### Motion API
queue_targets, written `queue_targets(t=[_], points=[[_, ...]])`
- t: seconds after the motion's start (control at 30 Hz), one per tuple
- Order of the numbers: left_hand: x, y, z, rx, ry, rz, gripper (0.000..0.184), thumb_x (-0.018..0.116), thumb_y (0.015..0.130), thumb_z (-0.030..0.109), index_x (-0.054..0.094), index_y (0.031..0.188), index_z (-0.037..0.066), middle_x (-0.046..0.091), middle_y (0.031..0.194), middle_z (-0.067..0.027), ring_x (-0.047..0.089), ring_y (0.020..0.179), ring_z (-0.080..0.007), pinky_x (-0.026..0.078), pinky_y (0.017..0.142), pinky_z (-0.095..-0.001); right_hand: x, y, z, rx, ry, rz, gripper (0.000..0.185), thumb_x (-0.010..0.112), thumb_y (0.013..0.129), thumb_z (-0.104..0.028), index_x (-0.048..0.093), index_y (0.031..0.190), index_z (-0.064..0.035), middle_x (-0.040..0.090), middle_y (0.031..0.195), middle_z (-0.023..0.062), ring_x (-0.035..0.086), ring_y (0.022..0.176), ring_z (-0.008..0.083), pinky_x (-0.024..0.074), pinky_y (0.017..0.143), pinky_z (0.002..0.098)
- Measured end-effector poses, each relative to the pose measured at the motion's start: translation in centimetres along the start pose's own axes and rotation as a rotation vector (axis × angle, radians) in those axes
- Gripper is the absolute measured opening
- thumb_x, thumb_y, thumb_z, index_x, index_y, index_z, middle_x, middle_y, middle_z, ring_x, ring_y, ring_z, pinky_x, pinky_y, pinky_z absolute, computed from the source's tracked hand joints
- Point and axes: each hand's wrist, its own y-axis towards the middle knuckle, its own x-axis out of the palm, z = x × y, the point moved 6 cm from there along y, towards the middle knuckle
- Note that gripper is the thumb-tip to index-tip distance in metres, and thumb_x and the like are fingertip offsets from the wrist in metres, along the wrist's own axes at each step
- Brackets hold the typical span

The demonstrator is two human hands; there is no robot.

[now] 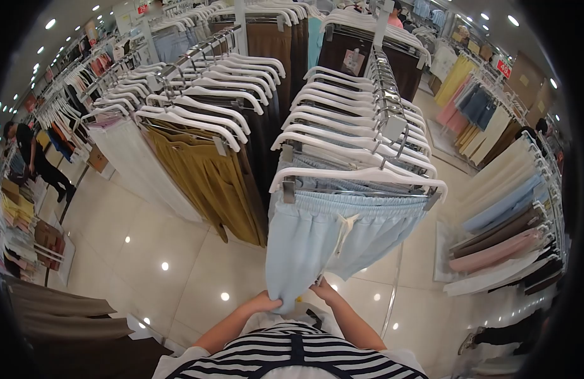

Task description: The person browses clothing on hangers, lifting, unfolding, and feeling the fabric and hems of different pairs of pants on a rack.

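Note:
Light blue drawstring pants (311, 234) hang by their elastic waistband from a white clip hanger (361, 175) at the near end of a rail. My left hand (266, 302) is closed on the lower edge of the leg on the left, with the thumb on the outside. At the inner side of that same leg, my right hand (323, 290) is closed on the cloth near the hem. Its fingertips are partly hidden. The leg is drawn toward my body, while the other leg hangs out to the right. A cream drawstring (346, 232) dangles at the front.
Close behind hang more white hangers (333, 112) with pants. Left of them is a rail with olive-brown trousers (197, 170) and white trousers (137, 161). Racks of folded-over trousers (506, 227) stand at right. A person in black (36, 158) is at far left.

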Motion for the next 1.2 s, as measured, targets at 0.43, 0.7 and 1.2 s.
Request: queue_targets(t=[0.43, 0.7, 1.2], points=[[-4.1, -9.1, 0.9, 0.002, -0.256, -0.112, 0.065, 0.058, 0.075, 0.046, 0.047, 0.116, -0.004, 0.051, 0.113, -0.0181, 0.047, 0.106, -0.0249, 0.037, 0.089, -0.0312, 14.3, -6.4, 1.0, 0.086, 0.899, -0.063, 0.060, 0.031, 0.087, -0.051, 0.025, 0.133, -0.0130, 0.032, 0.134, 0.0042, 0.030, 0.123, 0.0204, 0.0260, 0.099, 0.0372], [-7.7, -12.7, 0.3, 0.110, -0.054, 0.038, 0.057, 0.067, 0.070, 0.035, 0.053, 0.106, -0.007, 0.059, 0.100, -0.0174, 0.056, 0.092, -0.0230, 0.043, 0.081, -0.0301, 15.2, -10.9, -1.2, 0.056, 0.737, 0.111, 0.068, 0.044, 0.085, -0.047, 0.026, 0.130, 0.0008, 0.034, 0.131, 0.0113, 0.033, 0.121, 0.0231, 0.0254, 0.100, 0.0348], [2.1, -15.6, -5.4, -0.055, -0.103, 0.187, 0.052, 0.055, 0.079, 0.041, 0.055, 0.104, -0.005, 0.060, 0.098, -0.0172, 0.057, 0.091, -0.0238, 0.042, 0.081, -0.0309, 9.3, -16.7, 2.9, 0.012, 0.134, 0.024, 0.065, 0.065, 0.075, -0.029, 0.036, 0.122, 0.0064, 0.048, 0.117, 0.0163, 0.046, 0.108, 0.0237, 0.0364, 0.090, 0.0325]])
